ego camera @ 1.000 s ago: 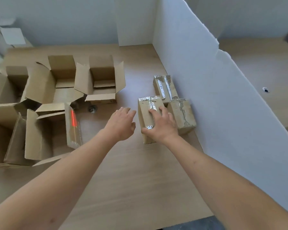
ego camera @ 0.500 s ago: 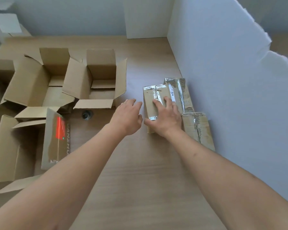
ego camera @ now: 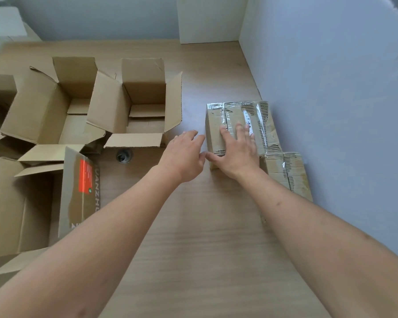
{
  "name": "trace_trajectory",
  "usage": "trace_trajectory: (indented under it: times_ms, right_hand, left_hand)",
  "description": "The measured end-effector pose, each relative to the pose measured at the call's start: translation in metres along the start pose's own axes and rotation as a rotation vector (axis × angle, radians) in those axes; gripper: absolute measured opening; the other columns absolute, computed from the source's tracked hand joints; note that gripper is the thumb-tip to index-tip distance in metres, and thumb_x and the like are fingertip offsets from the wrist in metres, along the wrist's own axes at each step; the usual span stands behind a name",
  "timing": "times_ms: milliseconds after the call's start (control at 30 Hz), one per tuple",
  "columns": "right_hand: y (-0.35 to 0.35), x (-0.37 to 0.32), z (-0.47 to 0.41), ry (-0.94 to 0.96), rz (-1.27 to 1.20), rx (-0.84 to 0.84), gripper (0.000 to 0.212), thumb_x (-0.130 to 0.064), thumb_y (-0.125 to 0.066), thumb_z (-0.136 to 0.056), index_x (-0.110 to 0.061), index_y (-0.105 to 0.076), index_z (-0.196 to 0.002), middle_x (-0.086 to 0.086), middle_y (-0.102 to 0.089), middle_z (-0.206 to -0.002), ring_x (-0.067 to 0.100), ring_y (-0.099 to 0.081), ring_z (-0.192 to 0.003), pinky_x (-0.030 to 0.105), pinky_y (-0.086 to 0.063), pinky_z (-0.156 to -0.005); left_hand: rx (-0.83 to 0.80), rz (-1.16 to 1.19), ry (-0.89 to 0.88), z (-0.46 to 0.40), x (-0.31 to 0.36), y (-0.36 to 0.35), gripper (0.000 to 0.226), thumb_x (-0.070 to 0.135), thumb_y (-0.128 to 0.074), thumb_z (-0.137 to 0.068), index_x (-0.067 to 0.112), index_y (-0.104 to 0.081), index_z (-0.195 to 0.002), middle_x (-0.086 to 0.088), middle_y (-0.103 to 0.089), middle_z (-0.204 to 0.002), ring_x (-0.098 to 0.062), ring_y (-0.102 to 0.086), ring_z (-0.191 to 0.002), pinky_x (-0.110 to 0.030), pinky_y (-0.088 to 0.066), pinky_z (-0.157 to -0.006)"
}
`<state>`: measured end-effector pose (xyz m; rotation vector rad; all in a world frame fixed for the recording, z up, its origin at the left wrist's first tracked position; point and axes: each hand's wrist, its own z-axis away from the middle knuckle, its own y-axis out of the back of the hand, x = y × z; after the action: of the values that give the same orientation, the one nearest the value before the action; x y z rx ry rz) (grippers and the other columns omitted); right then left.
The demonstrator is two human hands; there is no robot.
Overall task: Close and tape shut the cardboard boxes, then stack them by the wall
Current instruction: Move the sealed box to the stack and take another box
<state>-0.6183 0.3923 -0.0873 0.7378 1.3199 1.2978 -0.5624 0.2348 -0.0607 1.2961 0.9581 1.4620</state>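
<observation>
Three taped-shut cardboard boxes stand on the wooden floor by the white wall (ego camera: 331, 111). My right hand (ego camera: 236, 152) lies flat with spread fingers on top of the left taped box (ego camera: 216, 129), which sits against a second taped box (ego camera: 261, 125) touching the wall. A third taped box (ego camera: 287, 173) stands nearer to me along the wall, partly hidden by my right forearm. My left hand (ego camera: 184, 157) hovers just left of the first box with relaxed fingers and holds nothing.
Several open cardboard boxes crowd the left: one (ego camera: 138, 104) nearest the hands, another (ego camera: 55, 99) beside it, and one with a red label (ego camera: 78, 187) in front. A small dark round object (ego camera: 123, 155) lies on the floor between them.
The left taped box has slid forward and toward the wall until it sits flush beside the second box. My right hand stayed on top of it and my left hand followed alongside.
</observation>
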Motion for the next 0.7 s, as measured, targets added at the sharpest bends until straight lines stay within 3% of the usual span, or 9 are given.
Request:
trace_trajectory:
  times_ms: [200,700]
  right_hand:
    - [0.036,-0.026,0.036,0.029,-0.094,0.021,0.063,-0.057,-0.048,-0.100,-0.023,-0.042,-0.153,0.010,-0.023,-0.168,0.027,-0.008,-0.158,0.045,-0.013,-0.127]
    - [0.103,-0.127,0.200,0.113,-0.039,0.064,0.056,-0.052,-0.045,-0.103,-0.019,-0.050,-0.147,0.003,-0.039,-0.159,0.023,-0.023,-0.154,0.040,-0.030,-0.117]
  left_hand:
    - [0.009,-0.039,-0.009,0.033,-0.004,0.032,0.038,0.027,-0.053,-0.098,0.009,-0.054,-0.132,-0.013,-0.053,-0.137,-0.032,-0.048,-0.127,-0.045,-0.042,-0.107]
    - [0.054,-0.077,-0.028,0.193,-0.033,0.111,0.041,0.028,-0.050,-0.097,0.011,-0.056,-0.133,-0.010,-0.052,-0.141,-0.031,-0.050,-0.128,-0.043,-0.040,-0.105]
